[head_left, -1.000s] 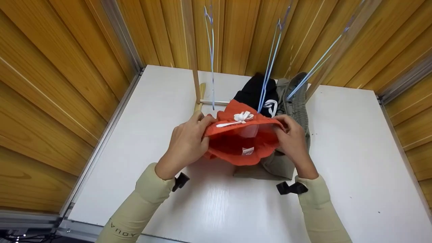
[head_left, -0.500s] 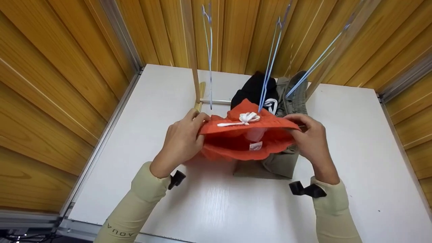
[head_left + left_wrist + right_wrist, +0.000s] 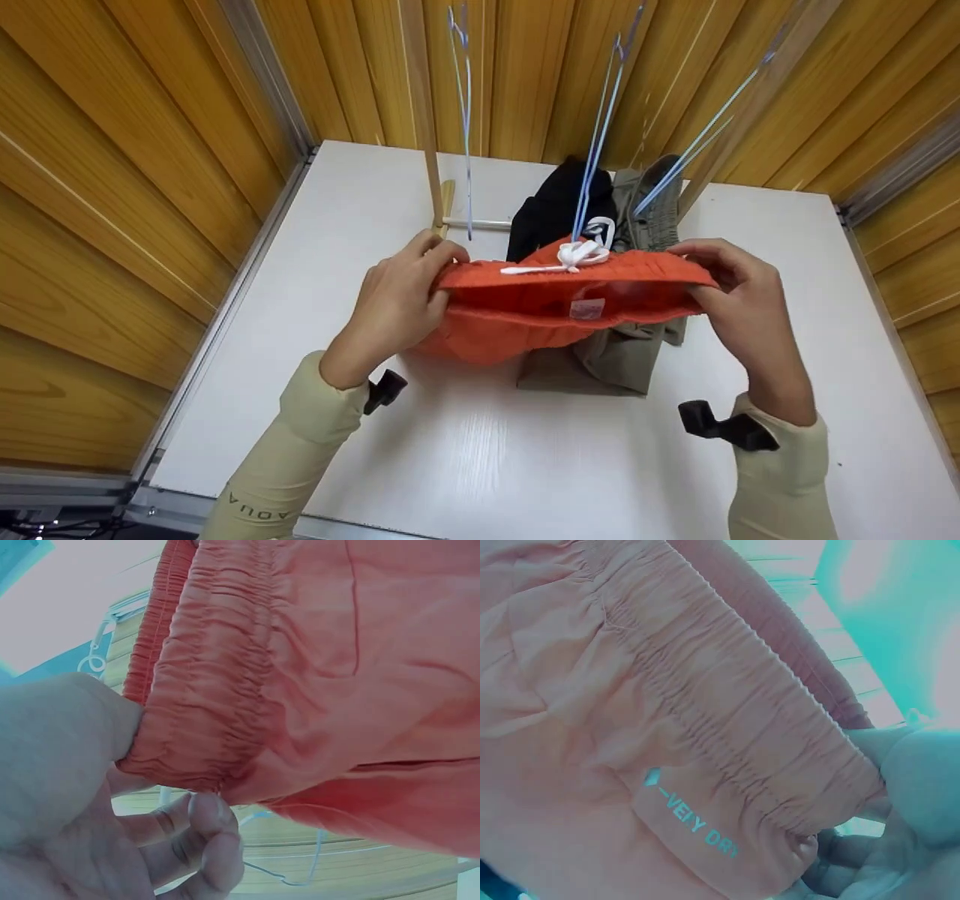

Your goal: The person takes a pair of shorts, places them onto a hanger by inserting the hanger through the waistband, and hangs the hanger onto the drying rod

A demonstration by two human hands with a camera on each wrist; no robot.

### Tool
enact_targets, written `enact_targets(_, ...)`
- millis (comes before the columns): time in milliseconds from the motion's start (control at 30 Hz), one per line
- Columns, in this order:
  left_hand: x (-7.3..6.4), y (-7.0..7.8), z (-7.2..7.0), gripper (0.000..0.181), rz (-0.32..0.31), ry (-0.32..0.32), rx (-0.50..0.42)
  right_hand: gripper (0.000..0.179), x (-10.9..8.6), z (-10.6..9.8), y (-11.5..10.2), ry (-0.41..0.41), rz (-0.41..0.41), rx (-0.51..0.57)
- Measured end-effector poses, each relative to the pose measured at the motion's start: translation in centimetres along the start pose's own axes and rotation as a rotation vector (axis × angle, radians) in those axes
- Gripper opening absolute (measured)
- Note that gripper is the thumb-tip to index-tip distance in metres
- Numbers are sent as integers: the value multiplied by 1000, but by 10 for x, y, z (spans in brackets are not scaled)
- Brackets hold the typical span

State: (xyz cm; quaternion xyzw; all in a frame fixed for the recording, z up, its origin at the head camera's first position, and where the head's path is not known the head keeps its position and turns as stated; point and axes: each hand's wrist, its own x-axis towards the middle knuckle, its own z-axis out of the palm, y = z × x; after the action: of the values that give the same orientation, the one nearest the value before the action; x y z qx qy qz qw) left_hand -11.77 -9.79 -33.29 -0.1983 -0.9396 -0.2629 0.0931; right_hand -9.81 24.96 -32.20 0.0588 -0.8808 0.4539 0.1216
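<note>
Orange-red shorts are held up by the waistband, which is stretched wide between both hands. The left hand pinches the left end of the waistband, thumb inside the opening; its wrist view shows the gathered elastic between thumb and fingers. At the other end, the right hand grips the waistband with the thumb inside. A white drawstring bow sits on the far side of the waistband, and a white label shows within. Lettering marks the cloth in the right wrist view.
Behind the shorts, black clothing and grey-green trousers hang or lie near blue hangers. Another blue hanger hangs at the left. A wooden rack post and lower bar stand on the white table.
My right hand has moved right and slightly back, pulling the waistband wider and its opening narrower. My left hand has shifted slightly left. The white bow has moved right with the cloth.
</note>
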Motion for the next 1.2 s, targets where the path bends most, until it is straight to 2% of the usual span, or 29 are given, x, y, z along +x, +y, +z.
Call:
enact_targets(300, -1, 5, -13, 28, 15, 60, -32, 27, -6, -19, -16, -117, -42, 95)
enact_targets(467, -3, 9, -19, 30, 34, 61, -44, 24, -9, -26, -22, -112, -87, 226)
enact_targets(600, -4, 12, -23, 30, 69, 96, -60, 23, -10, -29, -26, -78, -97, 305)
enact_targets(800, -6, 13, -21, 31, 94, 127, -68, 23, -13, -29, -23, -70, -88, 316)
enact_targets(900, -6, 10, -16, 30, 83, 110, -64, 21, -13, -24, -18, -80, -83, 309)
enact_targets(1000, -6, 6, -10, 29, 65, 82, -59, 17, -13, -18, -13, -83, -59, 247)
enact_targets(1200, -7, -2, 7, 20, 22, 19, -83, 16, -12, -3, -2, -101, 58, 165)
